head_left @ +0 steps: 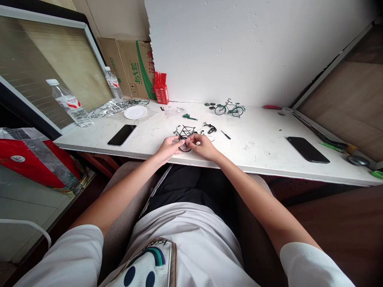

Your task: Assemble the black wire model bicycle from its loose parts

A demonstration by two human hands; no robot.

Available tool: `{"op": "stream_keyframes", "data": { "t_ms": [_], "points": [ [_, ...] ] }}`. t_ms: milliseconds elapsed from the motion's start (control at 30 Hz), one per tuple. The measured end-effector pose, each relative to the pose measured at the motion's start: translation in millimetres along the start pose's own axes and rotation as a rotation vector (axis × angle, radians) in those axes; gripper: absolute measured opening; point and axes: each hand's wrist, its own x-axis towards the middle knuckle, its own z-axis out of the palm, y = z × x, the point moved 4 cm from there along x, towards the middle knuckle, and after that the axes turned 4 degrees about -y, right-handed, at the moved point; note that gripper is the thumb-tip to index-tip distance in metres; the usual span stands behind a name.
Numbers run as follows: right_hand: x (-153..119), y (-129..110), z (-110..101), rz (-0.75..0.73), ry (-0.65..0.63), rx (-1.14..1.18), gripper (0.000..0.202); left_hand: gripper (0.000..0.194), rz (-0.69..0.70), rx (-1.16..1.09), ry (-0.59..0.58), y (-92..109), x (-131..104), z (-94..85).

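White table (pixel 263 147): hands (pixel 188 145) pinch black model bicycle (pixel 184 135).

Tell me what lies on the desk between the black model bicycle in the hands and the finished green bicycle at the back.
In the head view, between the black model bicycle and the green bicycle, small dark loose parts lie on the white desk.

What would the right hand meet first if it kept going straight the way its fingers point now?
The right hand points left, at the small black model bicycle that both hands pinch at the white table's front edge. Just past it comes the left hand, fingertips nearly facing. Depth between them is hard to judge.
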Motion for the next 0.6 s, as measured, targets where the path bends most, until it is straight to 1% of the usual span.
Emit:
{"op": "stream_keyframes", "data": {
  "t_ms": [133, 300, 400, 600],
  "points": [
    [0.0, -5.5, -2.4, 0.000, -0.058, 0.007, 0.028, 0.044, 0.034, 0.044, -0.033, 1.9, -1.0, 1.8],
    [1.2, -2.3, -3.3, 0.076, -0.030, 0.115, 0.029, 0.044, 0.044, 0.070, -0.049, 1.2, -0.8, 1.7],
    [1.1, -0.8, -3.4, 0.129, -0.026, 0.137, 0.030, 0.041, 0.059, 0.057, -0.059, 1.5, -0.7, 2.6],
    [-0.1, -2.3, -3.5, 0.167, -0.028, 0.143, 0.032, 0.037, 0.045, 0.084, -0.022, 1.1, 0.8, 2.4]
  ]
}}
